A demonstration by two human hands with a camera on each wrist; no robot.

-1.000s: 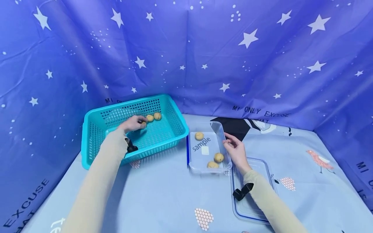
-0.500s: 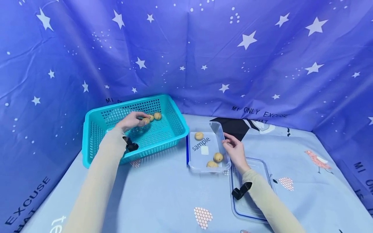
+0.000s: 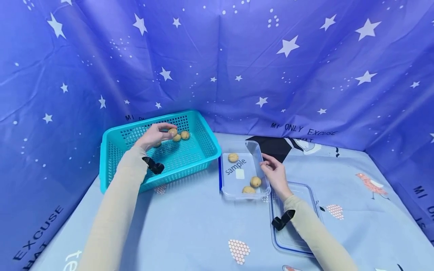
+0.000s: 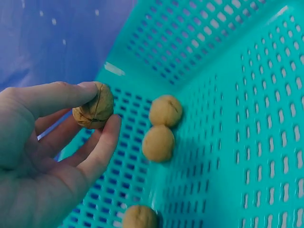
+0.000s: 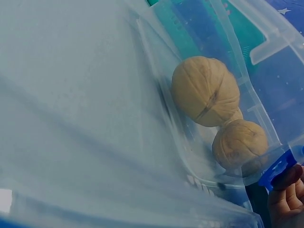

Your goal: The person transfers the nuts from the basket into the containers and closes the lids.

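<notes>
My left hand (image 3: 153, 137) pinches a walnut (image 4: 96, 107) between thumb and fingertips, raised over the far side of a teal plastic basket (image 3: 190, 168). Below it, two walnuts (image 4: 161, 126) lie touching in the basket, and another walnut (image 4: 139, 218) sits apart from them, partly cut off by the frame's edge. To the right, a clear plastic container (image 3: 234, 184) holds one walnut (image 3: 233, 157) at the back and two walnuts (image 3: 255, 181) at the front. My right hand (image 3: 276, 176) grips that container's right side, fingers at a blue latch (image 5: 280, 168).
A clear lid (image 3: 281, 239) with a blue seal lies under my right forearm, just right of the container. Blue star-printed curtain (image 3: 217, 56) stands behind and at both sides. The patterned light-blue cloth (image 3: 190, 226) covers the table.
My left hand has lifted a walnut from the basket's floor, moving up and slightly right. My right hand stays at the container.
</notes>
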